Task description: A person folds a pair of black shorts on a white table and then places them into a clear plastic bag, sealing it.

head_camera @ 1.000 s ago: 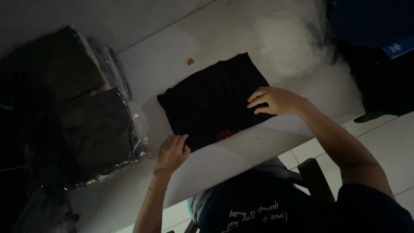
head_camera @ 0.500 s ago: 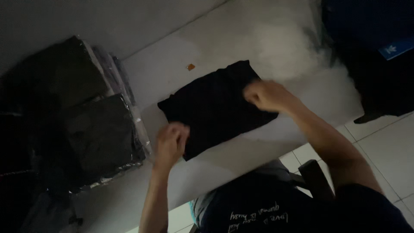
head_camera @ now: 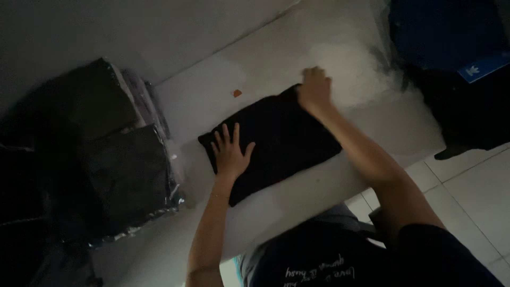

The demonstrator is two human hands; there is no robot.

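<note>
We see a stack of flat, rectangular packages (head_camera: 114, 159) at the left end of the white table (head_camera: 255, 69), dark garments sealed in clear, shiny plastic bags. The top package lies near the table's front edge, its plastic catching light along its right side and lower corner; another package (head_camera: 87, 101) lies behind it, toward the table's back edge, with thin bagged layers showing at its right side. At the table's right end, a small blue label (head_camera: 482, 66) with a white mark sits on a dark blue bundle (head_camera: 446, 32).
</note>
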